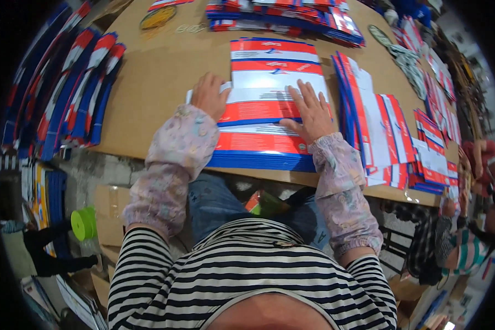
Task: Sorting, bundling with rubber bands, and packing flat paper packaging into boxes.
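Note:
In front of me lies a stack of flat printed carton blanks point(261, 159) in red, white and blue, their blue edges toward me. Across its far part, another flat carton point(253, 110) rests slightly askew. My left hand point(210, 96) is at that carton's left edge, over a narrow white flap, with its thumb apart from the bent fingers. Flat on the carton's right side, my right hand point(311, 113) has its fingers spread and holds nothing. Patterned sleeve covers on both forearms end at the wrists.
Leaning rows of similar cartons point(71, 93) line the table's left side. Overlapping piles point(377, 126) lie at the right, and another stack point(286, 22) at the far side. Rubber bands point(158, 17) and a grey cloth point(410, 66) lie on the brown table point(148, 104). People work beyond the right edge.

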The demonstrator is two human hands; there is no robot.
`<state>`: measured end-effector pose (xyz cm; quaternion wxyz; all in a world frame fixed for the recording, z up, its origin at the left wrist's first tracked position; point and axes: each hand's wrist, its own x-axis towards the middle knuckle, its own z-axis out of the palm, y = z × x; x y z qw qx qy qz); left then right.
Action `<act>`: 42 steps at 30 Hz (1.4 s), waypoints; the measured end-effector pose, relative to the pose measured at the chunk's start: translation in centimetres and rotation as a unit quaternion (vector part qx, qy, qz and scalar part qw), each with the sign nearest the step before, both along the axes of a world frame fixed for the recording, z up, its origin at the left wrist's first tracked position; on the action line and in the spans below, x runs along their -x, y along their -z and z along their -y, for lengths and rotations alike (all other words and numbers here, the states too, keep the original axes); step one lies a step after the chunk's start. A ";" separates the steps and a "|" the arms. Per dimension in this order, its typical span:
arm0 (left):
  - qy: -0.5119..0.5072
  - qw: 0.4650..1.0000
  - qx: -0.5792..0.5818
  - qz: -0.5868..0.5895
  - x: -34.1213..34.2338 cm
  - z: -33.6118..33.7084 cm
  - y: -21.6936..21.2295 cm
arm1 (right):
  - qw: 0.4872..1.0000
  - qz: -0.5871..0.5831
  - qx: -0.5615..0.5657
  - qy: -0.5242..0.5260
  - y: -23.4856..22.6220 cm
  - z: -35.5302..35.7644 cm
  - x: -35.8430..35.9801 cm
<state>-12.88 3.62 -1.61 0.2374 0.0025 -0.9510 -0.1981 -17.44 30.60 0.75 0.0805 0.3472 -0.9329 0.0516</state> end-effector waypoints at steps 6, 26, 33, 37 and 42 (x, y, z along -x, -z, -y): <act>0.013 0.999 -0.030 -0.009 -0.5 0.3 -0.5 | 0.987 0.113 -0.101 -0.046 0.3 3.5 0.5; 0.083 0.991 -0.095 -0.036 -0.6 1.5 -1.0 | 0.989 0.093 -0.075 -0.088 0.4 3.4 -0.4; 0.109 0.981 -0.161 0.008 -0.6 1.3 -0.9 | 0.989 0.100 -0.056 -0.090 1.1 3.1 -0.5; 0.122 0.980 -0.154 0.011 -0.6 1.0 -1.3 | 0.991 0.088 -0.037 -0.094 1.3 2.8 -0.5; 0.154 0.974 -0.153 -0.060 -1.3 0.7 -2.2 | 0.994 0.043 -0.030 -0.093 0.6 3.0 -1.1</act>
